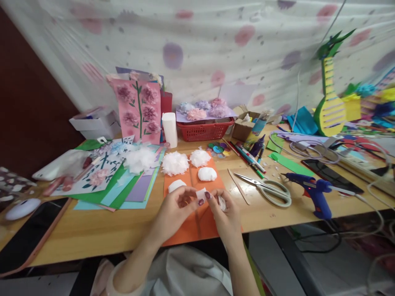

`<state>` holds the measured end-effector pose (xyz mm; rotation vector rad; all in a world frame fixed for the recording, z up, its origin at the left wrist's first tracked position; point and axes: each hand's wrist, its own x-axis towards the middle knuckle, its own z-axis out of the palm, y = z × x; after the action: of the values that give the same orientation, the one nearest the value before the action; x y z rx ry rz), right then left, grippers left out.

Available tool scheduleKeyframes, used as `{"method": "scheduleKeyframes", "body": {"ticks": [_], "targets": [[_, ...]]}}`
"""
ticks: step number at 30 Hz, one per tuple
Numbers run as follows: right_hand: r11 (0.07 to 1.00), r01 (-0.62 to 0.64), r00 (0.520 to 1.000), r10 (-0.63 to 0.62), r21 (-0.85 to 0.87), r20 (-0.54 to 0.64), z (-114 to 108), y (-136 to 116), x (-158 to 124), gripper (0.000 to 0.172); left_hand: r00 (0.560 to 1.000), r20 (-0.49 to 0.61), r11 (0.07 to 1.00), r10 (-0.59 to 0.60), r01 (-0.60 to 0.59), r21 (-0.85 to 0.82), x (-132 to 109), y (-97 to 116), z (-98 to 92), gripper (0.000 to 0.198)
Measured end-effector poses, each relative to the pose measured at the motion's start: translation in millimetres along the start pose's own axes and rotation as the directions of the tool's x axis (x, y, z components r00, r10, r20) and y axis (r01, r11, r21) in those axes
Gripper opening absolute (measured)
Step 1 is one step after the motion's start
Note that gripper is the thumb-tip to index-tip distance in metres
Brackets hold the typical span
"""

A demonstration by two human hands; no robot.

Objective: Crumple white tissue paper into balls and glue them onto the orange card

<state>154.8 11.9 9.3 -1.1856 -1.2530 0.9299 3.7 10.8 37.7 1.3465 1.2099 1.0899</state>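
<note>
My left hand (180, 206) and my right hand (224, 211) meet over an orange card (189, 232). Between their fingertips is a small white paper piece (200, 193), pinched from both sides. A crumpled white wad (221, 202) is tucked in the curled fingers of my right hand. Farther back on the card sit two fluffy white paper pompoms, a larger one (175, 163) and a smaller one (200, 157). A smooth white pad (207, 174) lies just beyond my fingers, and another white pad (177, 186) is partly hidden behind my left hand.
Scissors (265, 188), a wooden stick (239, 187) and a blue glue gun (311, 191) lie to the right. Coloured paper sheets (135, 195) and a white tissue heap (140, 158) are at left. Behind stand a red basket (203, 130) and a white tissue pack (169, 129).
</note>
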Motion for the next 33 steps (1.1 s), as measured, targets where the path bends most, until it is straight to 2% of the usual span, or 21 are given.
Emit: {"method": "scheduleKeyframes", "body": {"ticks": [3,7,9,11,13,15,18,21,25,29,33], "targets": [[0.997,-0.037,0.999,0.036,0.070,0.017,1,-1,-3,0.037,0.999,-0.029,0.989,-0.032,0.027,-0.147,-1,-3,5.5,0.027],[0.979,-0.078,0.997,0.074,0.187,0.025,-1,0,-10,0.041,0.995,-0.093,0.989,-0.027,0.013,-0.151,-2,5,-0.4,0.031],[0.980,-0.045,0.995,0.027,0.195,0.092,-7,-2,-16,0.041,0.997,-0.075,0.993,-0.017,0.008,-0.122,-3,11,-5.7,0.031],[0.984,0.010,0.975,-0.050,0.180,0.216,-13,-7,-21,0.040,1.000,0.006,0.995,-0.025,0.025,-0.101,-6,16,-10.1,0.032],[0.981,0.020,0.929,-0.089,0.192,0.359,-19,-13,-24,0.040,0.988,0.140,0.990,-0.071,0.087,-0.115,-9,18,-12.7,0.033],[0.974,-0.033,0.872,-0.082,0.224,0.483,-22,-16,-25,0.041,0.958,0.259,0.975,-0.119,0.161,-0.150,-12,18,-13.2,0.035],[0.957,-0.106,0.811,-0.075,0.271,0.581,-22,-17,-24,0.042,0.917,0.367,0.949,-0.154,0.241,-0.204,-17,15,-11.8,0.036],[0.945,-0.167,0.789,-0.043,0.282,0.613,-21,-16,-23,0.041,0.894,0.421,0.948,-0.153,0.254,-0.194,-22,15,-10.6,0.036],[0.940,-0.231,0.760,0.014,0.250,0.649,-21,-18,-21,0.040,0.901,0.414,0.986,-0.132,0.164,-0.042,-26,21,-10.7,0.030],[0.948,-0.223,0.749,0.017,0.228,0.662,-22,-17,-20,0.031,0.899,0.415,0.990,-0.138,0.118,0.073,-29,26,-11.9,0.026],[0.953,-0.180,0.755,-0.026,0.245,0.655,-23,-14,-20,0.030,0.890,0.443,0.993,-0.106,0.071,0.095,-33,29,-14.4,0.023]]}}
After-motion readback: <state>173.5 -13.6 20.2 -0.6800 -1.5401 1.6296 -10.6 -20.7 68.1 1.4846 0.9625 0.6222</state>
